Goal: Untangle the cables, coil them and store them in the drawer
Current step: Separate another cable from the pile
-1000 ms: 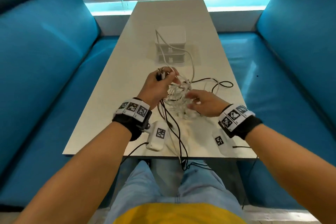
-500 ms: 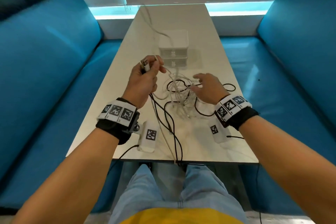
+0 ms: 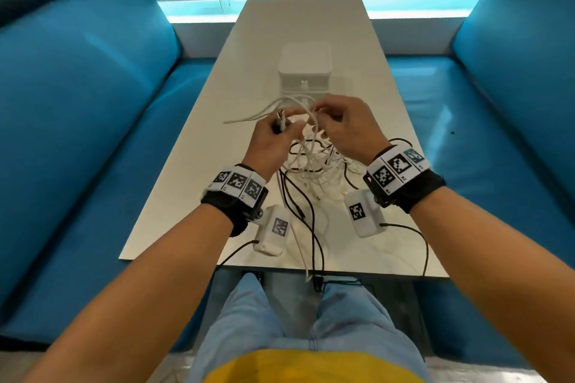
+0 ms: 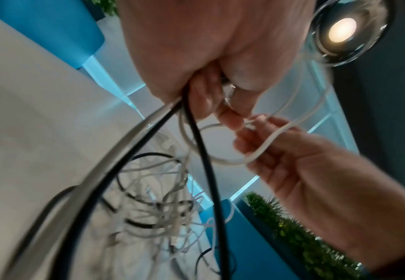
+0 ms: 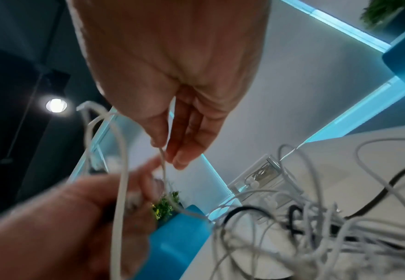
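A tangle of white and black cables (image 3: 314, 162) lies on the pale table (image 3: 217, 121), partly lifted. My left hand (image 3: 273, 137) grips a bunch of cable ends, white and black (image 4: 191, 121), raised above the table. My right hand (image 3: 345, 124) pinches a thin white cable (image 5: 164, 163) between thumb and fingertips, close beside the left hand. A white loop (image 4: 263, 147) runs between both hands. Behind them stands the white drawer box (image 3: 305, 71), its drawers shut. Black cables (image 3: 314, 227) trail over the near table edge.
Blue sofas (image 3: 77, 134) flank the table on both sides. White sensor boxes (image 3: 272, 228) hang under each wrist with thin black leads. The far half of the table (image 3: 305, 19) holds only the drawer box.
My right hand has risen from the tangle and closed in to pinch the white cable beside the left hand. The left hand moved right and kept hold of its cable ends.
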Demonstrator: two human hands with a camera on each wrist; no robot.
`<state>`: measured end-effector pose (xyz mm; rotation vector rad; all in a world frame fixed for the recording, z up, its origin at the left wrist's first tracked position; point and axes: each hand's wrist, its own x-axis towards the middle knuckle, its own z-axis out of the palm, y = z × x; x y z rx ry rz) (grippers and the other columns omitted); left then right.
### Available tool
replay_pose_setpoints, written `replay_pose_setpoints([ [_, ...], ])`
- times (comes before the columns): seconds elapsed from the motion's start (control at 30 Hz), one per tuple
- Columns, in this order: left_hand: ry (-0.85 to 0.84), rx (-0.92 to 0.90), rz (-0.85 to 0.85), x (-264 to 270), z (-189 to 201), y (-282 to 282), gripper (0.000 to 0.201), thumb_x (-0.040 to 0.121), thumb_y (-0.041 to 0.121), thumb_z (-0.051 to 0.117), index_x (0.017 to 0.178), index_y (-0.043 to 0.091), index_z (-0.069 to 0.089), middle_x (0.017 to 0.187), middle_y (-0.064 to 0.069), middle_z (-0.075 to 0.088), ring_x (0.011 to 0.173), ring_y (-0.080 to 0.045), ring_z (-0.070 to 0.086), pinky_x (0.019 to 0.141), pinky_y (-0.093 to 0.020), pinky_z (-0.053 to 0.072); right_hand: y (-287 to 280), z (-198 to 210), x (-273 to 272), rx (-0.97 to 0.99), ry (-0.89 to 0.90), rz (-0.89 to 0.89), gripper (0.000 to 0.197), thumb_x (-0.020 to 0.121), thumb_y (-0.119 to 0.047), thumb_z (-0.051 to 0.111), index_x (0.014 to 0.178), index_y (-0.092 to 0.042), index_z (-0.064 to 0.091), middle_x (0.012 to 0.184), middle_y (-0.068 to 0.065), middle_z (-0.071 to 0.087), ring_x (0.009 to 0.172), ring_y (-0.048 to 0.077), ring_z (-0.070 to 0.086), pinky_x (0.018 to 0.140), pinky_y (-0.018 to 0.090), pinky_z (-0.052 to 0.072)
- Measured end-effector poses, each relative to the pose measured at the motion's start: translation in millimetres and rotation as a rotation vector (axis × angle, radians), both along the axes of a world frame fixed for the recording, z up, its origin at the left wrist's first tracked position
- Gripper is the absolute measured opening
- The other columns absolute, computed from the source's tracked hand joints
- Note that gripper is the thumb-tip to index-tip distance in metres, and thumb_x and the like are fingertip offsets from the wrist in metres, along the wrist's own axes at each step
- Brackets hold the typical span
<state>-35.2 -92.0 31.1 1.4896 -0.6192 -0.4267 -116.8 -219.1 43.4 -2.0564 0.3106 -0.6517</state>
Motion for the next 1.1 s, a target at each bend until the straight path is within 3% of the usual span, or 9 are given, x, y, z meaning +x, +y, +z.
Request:
replay_pose_setpoints([
  [0.13,-0.066,0.181,-0.11,7.0,-29.8,-10.2,0.004,0.086,0.011,0.069,0.086,0.012,0.073,0.073,-0.002,0.065,0.055,0.0,0.054,0.058,-0.018,0.043,5.1,11.3,-4.1,0.156,-0.117,0.026,0.014,0.09,-0.003,0.06,0.088,-0.015,0.067,0.074,0.002,0.069,0.067,0.015,0.068,0.061,0.025,0.054],
  [0.27,-0.11,0.187,-0.035,9.3,-42.2,-15.0,0.025,0.087,0.009,0.065,0.07,0.027,0.071,0.066,0.007,0.067,0.062,-0.008,0.06,0.067,-0.027,0.05,2.6,28.4,-14.7,0.261,-0.217,0.017,0.012,0.092,-0.004,0.058,0.091,-0.015,0.064,0.079,0.005,0.068,0.071,0.018,0.069,0.059,0.025,0.054],
  [0.47,-0.071,0.144,-0.025,10.8,-32.6,-6.5,0.02,0.093,0.01,0.059,0.076,0.014,0.069,0.068,-0.001,0.062,0.06,-0.004,0.056,0.07,-0.021,0.045,-6.1,-44.9,-23.5,-0.126,0.394,0.141,0.05,0.088,-0.017,0.066,0.135,-0.022,0.05,0.12,0.004,0.063,0.105,0.016,0.062,0.092,0.029,0.049],
  [0.6,0.015,0.115,0.081,15.4,-22.4,7.3,0.016,0.092,-0.002,0.052,0.091,-0.01,0.065,0.067,0.003,0.058,0.043,0.004,0.046,0.05,-0.006,0.035,-18.0,-67.4,-13.6,-0.354,0.637,0.128,0.034,0.094,-0.019,0.053,0.127,-0.02,0.059,0.127,0.01,0.061,0.115,0.028,0.057,0.094,0.03,0.042],
  [0.73,0.015,0.085,0.053,16.8,-5.2,20.8,0.015,0.096,0.005,0.051,0.098,-0.004,0.063,0.077,-0.009,0.058,0.041,0.005,0.048,0.046,-0.003,0.034,-45.2,-65.1,-9.3,-0.231,0.67,0.062,0.046,0.088,-0.008,0.051,0.131,-0.022,0.056,0.128,0.005,0.062,0.12,0.022,0.056,0.096,0.028,0.042],
  [0.83,-0.085,0.132,-0.022,10.3,-1.1,21.9,0.014,0.094,0.001,0.054,0.092,-0.007,0.065,0.079,-0.006,0.064,0.055,0.005,0.056,0.058,-0.004,0.041,-49.3,-38.4,-18.5,-0.029,0.509,0.003,0.04,0.088,-0.001,0.05,0.123,-0.016,0.063,0.12,0.002,0.066,0.111,0.012,0.059,0.097,0.024,0.041],
  [0.9,-0.139,0.149,-0.099,2.7,-2.6,15.3,0.014,0.092,0.001,0.057,0.088,-0.008,0.067,0.084,-0.002,0.068,0.072,-0.002,0.064,0.074,-0.012,0.046,-39.2,-13.3,-30.5,0.108,0.379,-0.037,0.023,0.094,-0.016,0.054,0.113,-0.015,0.068,0.109,0.002,0.071,0.099,0.011,0.063,0.085,0.024,0.045],
  [0.97,-0.212,0.204,-0.171,-8.2,-5.6,3.7,0.012,0.089,0.011,0.062,0.083,0.007,0.072,0.082,0.001,0.071,0.082,-0.009,0.067,0.08,-0.026,0.051,-25.0,8.9,-48.3,0.24,0.344,0.028,0.027,0.097,-0.034,0.052,0.107,-0.015,0.069,0.1,0.002,0.073,0.091,0.013,0.068,0.074,0.024,0.049],
  [1.1,-0.358,0.303,-0.239,-31.9,-10.2,-18.5,0.017,0.083,0.012,0.063,0.077,0.026,0.073,0.081,0.005,0.071,0.078,-0.017,0.065,0.083,-0.043,0.053,-11.8,22.2,-96.1,0.067,0.412,0.081,0.016,0.089,-0.029,0.065,0.098,-0.017,0.072,0.075,0.003,0.074,0.066,0.005,0.066,0.062,0.013,0.048],
])
